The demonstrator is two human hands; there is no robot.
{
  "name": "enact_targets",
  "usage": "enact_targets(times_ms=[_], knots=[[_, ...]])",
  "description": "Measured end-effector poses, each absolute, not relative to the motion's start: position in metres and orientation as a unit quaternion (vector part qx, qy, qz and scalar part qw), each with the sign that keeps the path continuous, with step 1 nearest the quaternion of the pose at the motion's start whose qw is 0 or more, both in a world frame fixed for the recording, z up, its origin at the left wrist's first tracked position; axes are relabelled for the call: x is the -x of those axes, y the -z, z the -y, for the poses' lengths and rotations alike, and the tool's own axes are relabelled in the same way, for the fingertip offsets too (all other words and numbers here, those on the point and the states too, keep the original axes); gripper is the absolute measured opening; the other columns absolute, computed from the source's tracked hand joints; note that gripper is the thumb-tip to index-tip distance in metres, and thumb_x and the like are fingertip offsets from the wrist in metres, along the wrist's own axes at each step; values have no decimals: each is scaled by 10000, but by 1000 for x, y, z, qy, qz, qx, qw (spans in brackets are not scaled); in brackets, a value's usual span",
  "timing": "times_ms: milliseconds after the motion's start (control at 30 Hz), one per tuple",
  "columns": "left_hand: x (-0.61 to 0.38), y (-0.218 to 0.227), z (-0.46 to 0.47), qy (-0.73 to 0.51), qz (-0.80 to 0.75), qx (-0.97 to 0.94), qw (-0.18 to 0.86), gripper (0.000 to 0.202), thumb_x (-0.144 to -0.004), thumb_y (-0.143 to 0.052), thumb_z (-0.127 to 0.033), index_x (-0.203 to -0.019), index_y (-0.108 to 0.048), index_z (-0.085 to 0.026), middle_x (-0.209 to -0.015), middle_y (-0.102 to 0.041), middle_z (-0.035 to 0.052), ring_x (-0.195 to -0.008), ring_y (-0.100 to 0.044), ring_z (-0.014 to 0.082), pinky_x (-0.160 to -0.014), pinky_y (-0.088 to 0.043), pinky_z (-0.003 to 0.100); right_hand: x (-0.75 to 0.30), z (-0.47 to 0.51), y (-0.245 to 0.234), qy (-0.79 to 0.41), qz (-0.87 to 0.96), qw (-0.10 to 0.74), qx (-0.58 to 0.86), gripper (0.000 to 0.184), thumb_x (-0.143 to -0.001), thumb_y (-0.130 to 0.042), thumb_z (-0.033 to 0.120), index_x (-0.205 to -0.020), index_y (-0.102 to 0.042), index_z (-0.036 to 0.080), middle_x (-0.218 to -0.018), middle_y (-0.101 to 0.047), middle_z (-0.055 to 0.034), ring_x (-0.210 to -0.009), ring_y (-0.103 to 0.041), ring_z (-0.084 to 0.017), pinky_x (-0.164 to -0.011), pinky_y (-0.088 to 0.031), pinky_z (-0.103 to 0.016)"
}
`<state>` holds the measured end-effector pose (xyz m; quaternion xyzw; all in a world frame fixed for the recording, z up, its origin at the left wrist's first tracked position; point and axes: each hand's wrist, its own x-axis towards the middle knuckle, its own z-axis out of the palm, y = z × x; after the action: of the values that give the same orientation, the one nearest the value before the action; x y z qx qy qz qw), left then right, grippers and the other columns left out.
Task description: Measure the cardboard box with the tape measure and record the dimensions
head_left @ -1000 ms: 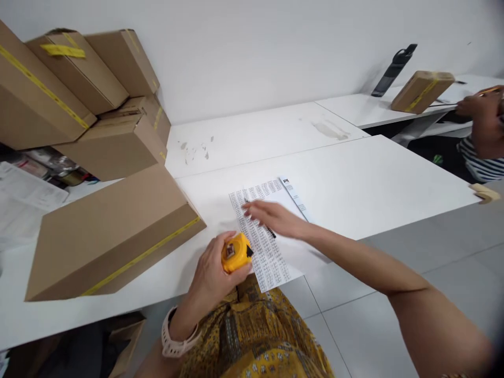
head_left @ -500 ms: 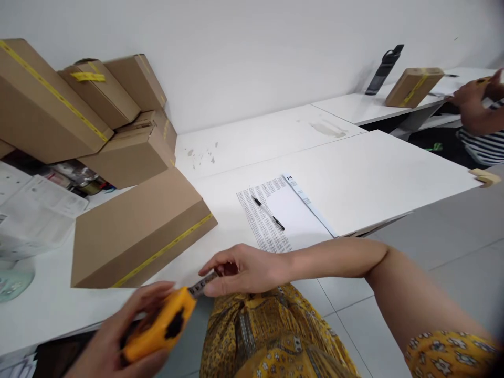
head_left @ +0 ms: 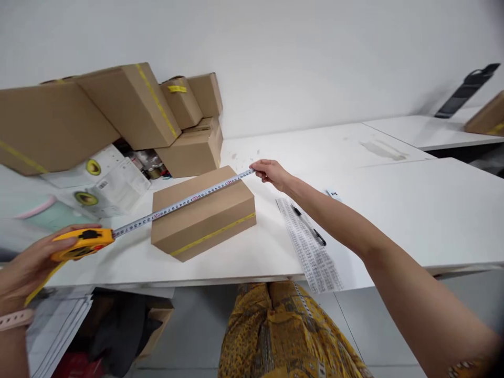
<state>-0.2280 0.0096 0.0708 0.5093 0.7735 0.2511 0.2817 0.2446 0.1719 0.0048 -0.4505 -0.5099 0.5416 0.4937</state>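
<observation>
My left hand (head_left: 29, 265) grips the yellow tape measure case (head_left: 82, 242) at the left, off the table's front edge. Its white blade (head_left: 185, 201) runs up and right across the top of a cardboard box (head_left: 202, 212) with yellow tape that lies on the white table (head_left: 394, 210). My right hand (head_left: 271, 172) pinches the blade's end just past the box's far right corner. A printed sheet (head_left: 311, 249) with a black pen (head_left: 308, 224) on it lies to the right of the box, under my right forearm.
Several cardboard boxes (head_left: 129, 107) are stacked at the back left against the wall, with white packages (head_left: 106, 178) under them. A dark bottle (head_left: 464, 89) and another box (head_left: 488, 113) are on the far right table. Papers (head_left: 59, 325) and dark items sit below the table on the left.
The tape has been pulled out long: my right hand carried its end from the table's front edge up past the box, my left hand moved the case left. The view swung left.
</observation>
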Motion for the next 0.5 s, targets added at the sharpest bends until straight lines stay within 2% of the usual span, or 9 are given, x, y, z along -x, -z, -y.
enact_targets(times_ms=[67,133,200,267,367,500], knots=[[235,-63,-16,-312,-754,-448,367,601,-530,-714,-825,-931,-736,-378,-896,-814,-101,-946,-722,351,-808,-628,519,-234,-175,4,-538,517,489,451,84,-880,-620,187,-812,-641,143,-573,-480,44,-530,-380,-73,-493,-272,-217],[236,-59,-19,-344,-736,-425,400,555,-497,-795,-745,-878,-756,-344,-974,-819,-50,-1010,-703,388,-821,-625,508,-224,-177,9,-530,530,480,456,71,-878,-621,212,-839,-641,156,-583,-492,42,-545,-409,-82,-504,-293,-221],[235,-57,-23,-343,-715,-456,403,557,-525,-814,-706,-933,-765,-330,-1073,-807,-26,-1088,-677,386,-876,-606,473,-214,-179,10,-515,552,458,468,69,-873,-631,236,-859,-635,169,-608,-510,33,-568,-433,-92,-506,-303,-227],[233,-56,-31,-317,-690,-509,405,547,-639,-776,-686,-1052,-745,-328,-1134,-789,-31,-1133,-659,344,-935,-573,427,-206,-179,12,-494,580,425,489,110,-863,-661,285,-895,-632,183,-669,-554,14,-597,-460,-104,-504,-314,-232],[229,-57,-52,-273,-654,-581,401,479,-823,-668,-615,-1204,-680,-326,-1171,-766,-49,-1148,-647,284,-965,-542,381,-196,-175,17,-474,616,372,508,254,-868,-672,442,-957,-636,206,-752,-611,-15,-620,-494,-129,-494,-336,-249],[227,-58,-81,-273,-622,-613,402,477,-808,-710,-515,-1214,-683,-266,-1176,-759,2,-1060,-686,247,-862,-558,281,-191,-168,30,-477,635,354,494,439,-905,-548,630,-977,-633,206,-726,-613,-39,-587,-511,-160,-467,-351,-280]])
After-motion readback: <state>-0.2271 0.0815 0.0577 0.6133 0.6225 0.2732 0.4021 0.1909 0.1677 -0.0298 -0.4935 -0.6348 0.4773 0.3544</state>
